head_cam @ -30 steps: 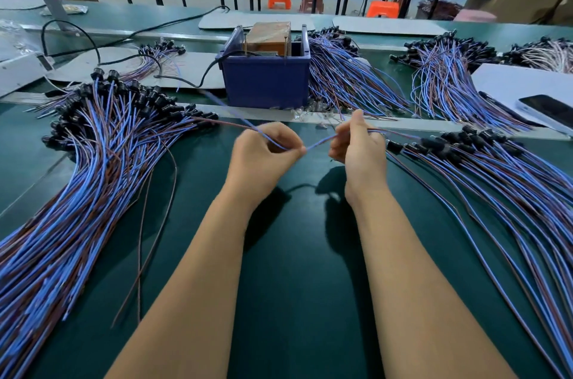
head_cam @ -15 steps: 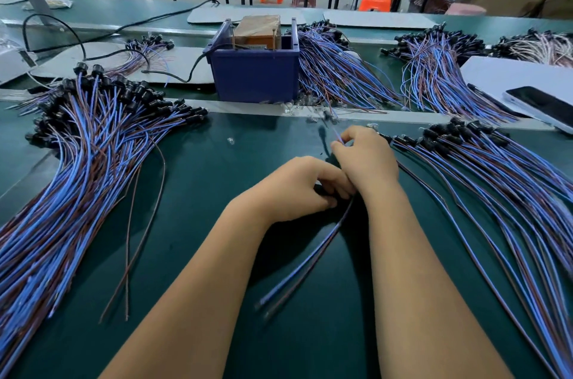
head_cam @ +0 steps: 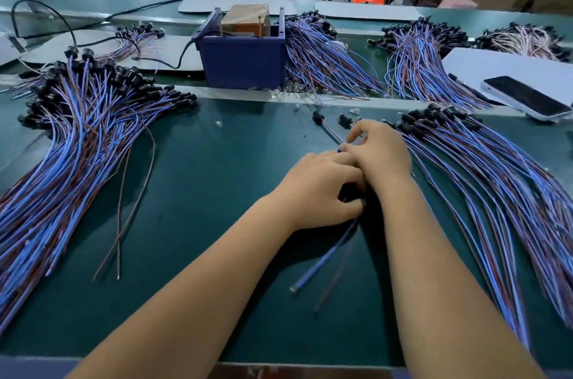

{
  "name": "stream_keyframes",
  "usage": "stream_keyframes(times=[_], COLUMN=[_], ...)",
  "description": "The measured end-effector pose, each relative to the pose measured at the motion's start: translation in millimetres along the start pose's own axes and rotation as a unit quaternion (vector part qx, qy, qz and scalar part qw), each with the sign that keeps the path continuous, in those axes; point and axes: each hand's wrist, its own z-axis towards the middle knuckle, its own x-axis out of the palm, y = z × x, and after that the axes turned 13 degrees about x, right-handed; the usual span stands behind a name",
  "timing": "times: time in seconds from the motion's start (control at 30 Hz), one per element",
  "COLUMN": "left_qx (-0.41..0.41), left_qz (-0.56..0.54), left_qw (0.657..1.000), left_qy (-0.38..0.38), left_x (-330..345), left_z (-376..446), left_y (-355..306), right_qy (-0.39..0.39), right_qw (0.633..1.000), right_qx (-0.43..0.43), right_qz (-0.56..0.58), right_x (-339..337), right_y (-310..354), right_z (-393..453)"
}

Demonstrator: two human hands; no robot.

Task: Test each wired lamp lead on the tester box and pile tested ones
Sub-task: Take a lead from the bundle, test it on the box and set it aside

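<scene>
STEP: picking next lead | left hand [head_cam: 322, 189] and right hand [head_cam: 379, 150] pinch blue-and-brown wired lamp lead [head_cam: 322, 260] | NEXT: likely carry bare ends to blue plastic tester box [head_cam: 243, 64]

Both my bare forearms reach forward and converge near the middle of my view. My left hand [head_cam: 322, 189] lies palm down, knuckles up, fingers curled inward and thumb tucked beneath, pinching something at its fingertips. My right hand [head_cam: 379, 150] sits just beyond and beside it, touching it, wrist bent slightly left. Its fingers [head_cam: 356, 132] are curled loosely, the index raised and arched; what they hold I cannot tell.
</scene>
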Motion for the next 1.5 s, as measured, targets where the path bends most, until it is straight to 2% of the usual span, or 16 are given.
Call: stream_keyframes(times=[0.2,0.37,0.5,0.57,0.63,0.7,0.8,0.9,0.97,1.07,1.2,1.37,1.5], left_qx=[-0.009,-0.038,-0.032,-0.052,-0.101,-0.169,-0.279,-0.371,-0.434,-0.496,-0.513,-0.512,-0.533], left_qz=[0.032,0.094,-0.004,-0.114,-0.151,-0.118,-0.022,0.109,0.123,0.111,0.196,0.200,0.220], left_qw=[0.998,0.985,0.993,0.990,0.983,0.968,0.921,0.858,0.822,0.801,0.816,0.815,0.812], left_qy=[0.044,0.137,0.112,0.064,-0.036,-0.141,-0.273,-0.338,-0.348,-0.316,-0.181,-0.182,-0.082], left_x=[31,52,40,24,5,-15,-47,-76,-85,-87,-83,-83,-90], left_z=[33,47,46,37,23,9,-18,-53,-69,-72,-65,-63,-58], left_y=[-32,-46,-31,-19,-2,19,56,91,103,111,118,122,129], right_qy=[0.000,-0.016,-0.030,-0.047,-0.063,-0.051,0.004,0.049,0.059,0.047,0.110,0.149,0.154], right_qw=[0.997,0.993,0.989,0.990,0.995,0.998,0.993,0.980,0.974,0.974,0.977,0.965,0.962], right_qx=[0.011,0.039,0.046,0.031,0.002,-0.036,-0.114,-0.190,-0.213,-0.211,-0.167,-0.122,-0.104], right_qz=[-0.073,-0.110,-0.141,-0.126,-0.077,-0.028,-0.018,-0.028,-0.041,-0.061,0.079,0.176,0.202], right_x=[-40,-48,-41,-34,-24,-9,26,66,87,101,98,93,94], right_y=[-32,-37,-26,-13,4,25,59,92,108,114,104,102,103], right_z=[4,4,-1,-4,-7,-13,-29,-44,-49,-44,-36,-39,-40])
